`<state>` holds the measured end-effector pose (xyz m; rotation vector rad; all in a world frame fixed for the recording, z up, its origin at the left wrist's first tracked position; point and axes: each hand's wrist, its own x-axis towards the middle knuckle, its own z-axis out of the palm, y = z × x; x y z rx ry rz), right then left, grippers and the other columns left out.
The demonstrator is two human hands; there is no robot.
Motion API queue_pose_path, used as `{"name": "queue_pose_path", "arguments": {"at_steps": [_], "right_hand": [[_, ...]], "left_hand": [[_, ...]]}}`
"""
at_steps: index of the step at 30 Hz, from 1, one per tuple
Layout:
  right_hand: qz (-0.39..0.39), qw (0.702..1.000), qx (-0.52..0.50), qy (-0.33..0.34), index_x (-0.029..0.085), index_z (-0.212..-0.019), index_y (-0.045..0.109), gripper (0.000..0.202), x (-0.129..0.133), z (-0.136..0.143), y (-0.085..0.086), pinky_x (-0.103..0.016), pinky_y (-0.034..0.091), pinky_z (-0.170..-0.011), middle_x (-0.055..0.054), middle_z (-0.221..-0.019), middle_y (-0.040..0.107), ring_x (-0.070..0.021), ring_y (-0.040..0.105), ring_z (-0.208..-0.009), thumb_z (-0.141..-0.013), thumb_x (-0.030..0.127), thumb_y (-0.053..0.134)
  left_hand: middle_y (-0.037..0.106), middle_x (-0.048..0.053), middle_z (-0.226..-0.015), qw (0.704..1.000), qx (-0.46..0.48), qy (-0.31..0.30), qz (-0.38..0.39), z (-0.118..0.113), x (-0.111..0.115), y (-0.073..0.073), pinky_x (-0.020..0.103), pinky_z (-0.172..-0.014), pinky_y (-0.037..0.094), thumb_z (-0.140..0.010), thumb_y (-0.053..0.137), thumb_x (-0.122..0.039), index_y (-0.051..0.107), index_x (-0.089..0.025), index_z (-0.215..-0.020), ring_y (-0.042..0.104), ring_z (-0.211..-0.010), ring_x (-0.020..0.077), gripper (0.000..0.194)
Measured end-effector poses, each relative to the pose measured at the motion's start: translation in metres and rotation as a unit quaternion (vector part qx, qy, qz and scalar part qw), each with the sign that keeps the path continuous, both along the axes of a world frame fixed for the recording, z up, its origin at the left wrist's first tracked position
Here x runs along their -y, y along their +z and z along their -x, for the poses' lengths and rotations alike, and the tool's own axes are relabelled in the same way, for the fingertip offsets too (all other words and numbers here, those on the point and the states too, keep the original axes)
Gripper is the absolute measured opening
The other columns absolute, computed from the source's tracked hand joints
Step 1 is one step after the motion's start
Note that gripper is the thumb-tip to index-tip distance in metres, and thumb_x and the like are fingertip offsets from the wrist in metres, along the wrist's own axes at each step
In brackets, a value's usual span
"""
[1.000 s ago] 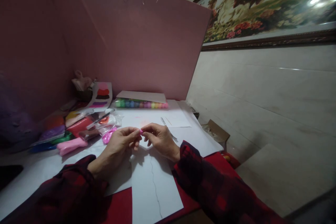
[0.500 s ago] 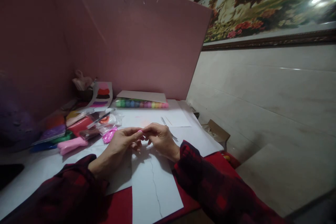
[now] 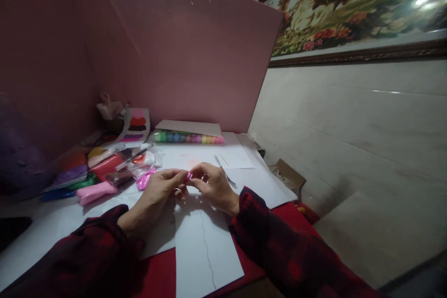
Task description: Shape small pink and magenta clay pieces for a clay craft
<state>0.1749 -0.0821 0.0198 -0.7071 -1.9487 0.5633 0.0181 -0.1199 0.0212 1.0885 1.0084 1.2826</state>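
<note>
A small piece of bright pink modelling clay [image 3: 188, 176] is pinched between the fingertips of both hands, above the paper. My left hand [image 3: 161, 191] has thumb and forefinger closed on its left side. From the right, my right hand [image 3: 213, 185] grips the same piece with thumb and fingertips. Below them lies a white sheet [image 3: 209, 256] with a wavy pencil line running down it. Just behind my left hand sits a larger lump of magenta clay [image 3: 145, 179]. Part of the pink piece is hidden by the fingers.
Several coloured clay packets [image 3: 104, 167] are heaped at the left, with a pink packet [image 3: 96, 193] in front. A long pack of coloured pots [image 3: 188, 138] lies at the back. Tweezers or scissors [image 3: 225, 172] rest beyond my right hand. A cardboard box [image 3: 288, 177] stands at right.
The fingertips have shifted a little apart, and more of the pink clay shows between them. Both arms stay in nearly the same place.
</note>
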Motion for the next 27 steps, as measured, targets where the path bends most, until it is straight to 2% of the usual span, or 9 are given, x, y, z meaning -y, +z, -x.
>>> {"name": "queue_pose_path", "arguments": {"at_steps": [3, 6, 9, 14, 18, 22, 24, 27], "right_hand": [[-0.01, 1.0, 0.009, -0.015, 0.019, -0.078, 0.063, 0.005, -0.0003, -0.0009, -0.0004, -0.025, 0.043, -0.063, 0.0, -0.072, 0.063, -0.0125, 0.056, -0.065, -0.082, 0.022, 0.063], [-0.013, 1.0, 0.01, -0.012, 0.019, -0.079, 0.063, 0.004, -0.0005, -0.0015, -0.0011, -0.025, 0.043, -0.064, -0.001, -0.074, 0.064, -0.0129, 0.057, -0.068, -0.083, 0.019, 0.062], [-0.029, 1.0, 0.004, -0.005, 0.018, -0.077, 0.063, 0.006, -0.0012, -0.0016, -0.0026, -0.024, 0.043, -0.063, 0.0, -0.073, 0.063, -0.012, 0.056, -0.066, -0.081, 0.014, 0.063], [-0.089, 0.996, -0.017, 0.027, 0.016, -0.075, 0.064, 0.012, -0.0024, -0.0014, -0.0051, -0.022, 0.044, -0.061, 0.0, -0.07, 0.061, -0.011, 0.055, -0.064, -0.077, 0.005, 0.062], [-0.088, 0.995, -0.019, 0.047, 0.016, -0.084, 0.067, 0.021, -0.002, -0.0012, -0.0046, -0.022, 0.047, -0.064, -0.002, -0.077, 0.064, -0.0119, 0.059, -0.071, -0.077, -0.001, 0.056], [-0.069, 0.997, -0.028, -0.009, 0.016, -0.088, 0.067, 0.017, -0.002, -0.0009, -0.0024, -0.024, 0.047, -0.063, -0.003, -0.077, 0.064, -0.0125, 0.058, -0.068, -0.078, 0.004, 0.06], [-0.074, 0.997, -0.022, 0.0, 0.017, -0.085, 0.069, 0.013, -0.0022, -0.0012, -0.0017, -0.024, 0.047, -0.063, -0.003, -0.076, 0.064, -0.0126, 0.058, -0.068, -0.08, 0.008, 0.061], [-0.093, 0.995, -0.016, 0.033, 0.018, -0.086, 0.071, 0.019, -0.0028, -0.0017, -0.0026, -0.023, 0.046, -0.063, -0.002, -0.075, 0.063, -0.012, 0.057, -0.068, -0.081, 0.005, 0.058]], "left_hand": [[0.066, 0.006, -0.067, 1.0, -0.005, -0.013, -0.015, 0.0, 0.0002, 0.0025, 0.022, -0.049, 0.047, -0.075, 0.07, -0.045, 0.071, -0.012, -0.077, 0.059, -0.055, 0.0132, 0.033], [0.068, 0.009, -0.072, 1.0, -0.013, 0.002, -0.014, 0.0, 0.0004, 0.0051, 0.022, -0.049, 0.049, -0.071, 0.075, -0.041, 0.073, -0.011, -0.076, 0.061, -0.062, 0.0157, 0.03], [0.068, 0.008, -0.071, 1.0, -0.01, 0.007, -0.005, 0.0003, 0.001, 0.0049, 0.022, -0.048, 0.048, -0.068, 0.078, -0.037, 0.073, -0.011, -0.075, 0.061, -0.061, 0.0158, 0.028], [0.067, 0.008, -0.074, 0.999, -0.018, -0.034, 0.012, 0.0, 0.0011, 0.002, 0.022, -0.046, 0.047, -0.069, 0.077, -0.036, 0.072, -0.009, -0.075, 0.058, -0.055, 0.0126, 0.029], [0.064, 0.004, -0.062, 1.0, -0.024, -0.012, 0.015, -0.0008, -0.0001, 0.0022, 0.02, -0.043, 0.045, -0.068, 0.077, -0.039, 0.068, -0.009, -0.07, 0.054, -0.046, 0.0097, 0.031], [0.064, 0.003, -0.062, 1.0, -0.01, 0.006, 0.005, -0.0016, -0.0002, 0.0034, 0.019, -0.041, 0.044, -0.063, 0.08, -0.041, 0.065, -0.011, -0.065, 0.053, -0.043, 0.0086, 0.034], [0.064, 0.003, -0.062, 1.0, -0.005, 0.008, 0.006, -0.0017, -0.0006, 0.0031, 0.019, -0.041, 0.045, -0.062, 0.081, -0.041, 0.065, -0.01, -0.066, 0.054, -0.044, 0.0087, 0.035], [0.063, 0.003, -0.061, 1.0, -0.002, 0.01, 0.004, -0.001, -0.0024, 0.001, 0.018, -0.041, 0.044, -0.062, 0.081, -0.04, 0.065, -0.01, -0.064, 0.053, -0.043, 0.0078, 0.035]]}}
